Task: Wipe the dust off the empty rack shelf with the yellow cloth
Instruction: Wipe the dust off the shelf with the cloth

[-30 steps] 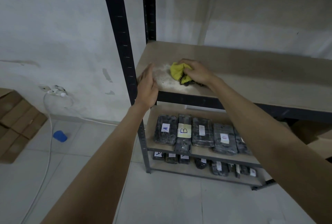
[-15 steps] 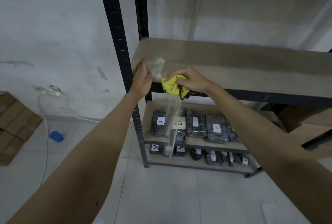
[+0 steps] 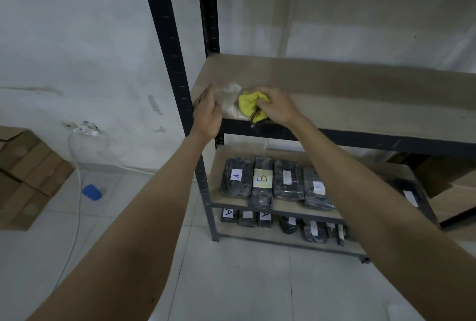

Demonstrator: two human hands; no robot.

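The right hand [image 3: 277, 109] holds the bunched yellow cloth [image 3: 251, 107] on the near left corner of the shelf [image 3: 360, 99], wiping a dust pile [image 3: 230, 100] toward the open, cupped left hand [image 3: 207, 112], so next push it off the edge.

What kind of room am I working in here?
Probably a storeroom or stock room: a metal rack with lettered wrapped packages on its lower shelves, cardboard boxes stacked against a bare wall, tiled floor.

I am reading a white label marked "A" [image 3: 236, 175] on one dark wrapped packet [image 3: 235, 177] and a yellowish label marked "B" [image 3: 262, 178] on its neighbour; two lower-shelf labels are showing "A" too, the rest staying illegible.
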